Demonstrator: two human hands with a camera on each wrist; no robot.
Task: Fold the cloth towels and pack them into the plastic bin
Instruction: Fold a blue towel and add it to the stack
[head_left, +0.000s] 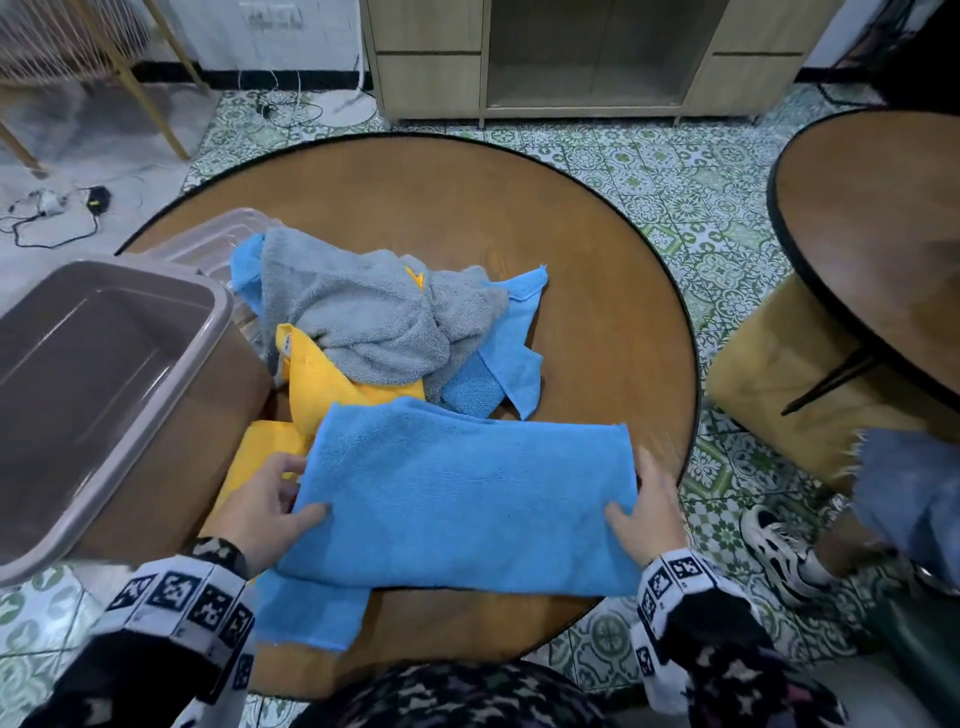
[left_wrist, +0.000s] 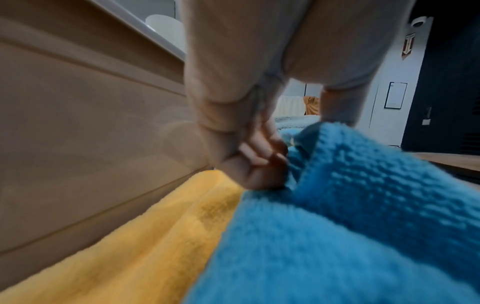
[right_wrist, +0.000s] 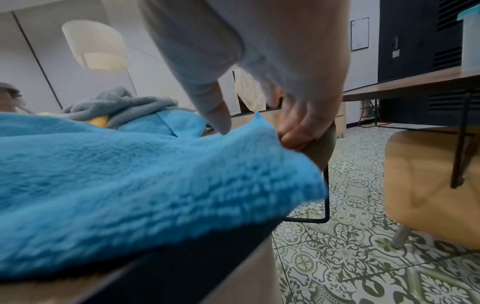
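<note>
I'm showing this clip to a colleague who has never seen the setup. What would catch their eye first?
Most likely the bright blue towel spread at the near edge of the round wooden table, with the left hand and right hand gripping its two ends. Behind it lies a rumpled heap topped by a grey towel, with a yellow towel poking out. At the left stands the brown plastic bin, nothing visible in it.
</note>
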